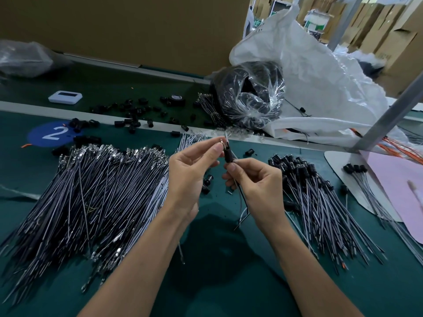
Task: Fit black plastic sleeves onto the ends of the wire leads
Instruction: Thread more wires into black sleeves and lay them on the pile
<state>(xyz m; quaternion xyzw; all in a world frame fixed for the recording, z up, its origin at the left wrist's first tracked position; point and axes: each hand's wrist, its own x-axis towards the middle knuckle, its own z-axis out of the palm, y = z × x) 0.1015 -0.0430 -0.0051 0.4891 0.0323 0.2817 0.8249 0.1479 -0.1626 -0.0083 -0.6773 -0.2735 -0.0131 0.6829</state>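
Sleeve (228, 156), black plastic, is up in the air over the middle of the green table (217, 271), pinched between thumb and forefinger of the right hand (254, 181). Wire lead (243, 203) hangs down out of that same hand, with its tail reaching the table. Left hand (191, 172) pinches a metal tip (222, 141) just above the sleeve, other fingers loosely curled. Both grips are narrow and the fingertips of the two hands are close together. Can't tell how far the tip is seated in the sleeve.

Left of the hands: big pile of bare leads (91, 191), metal ends on the far side. Right of the hands: pile of sleeved leads (320, 195), sleeves on the far side. Smaller bunch (359, 172) of the same lies further right, at the edge of a pink sheet (393, 193).

Loose sleeves (132, 112) are scattered on the far strip, near a tape roll (176, 98) and a small white device (65, 97). Blue "2" sticker (51, 133) is far left. Clear bag (249, 94) of black parts rests against a white sack (320, 72).
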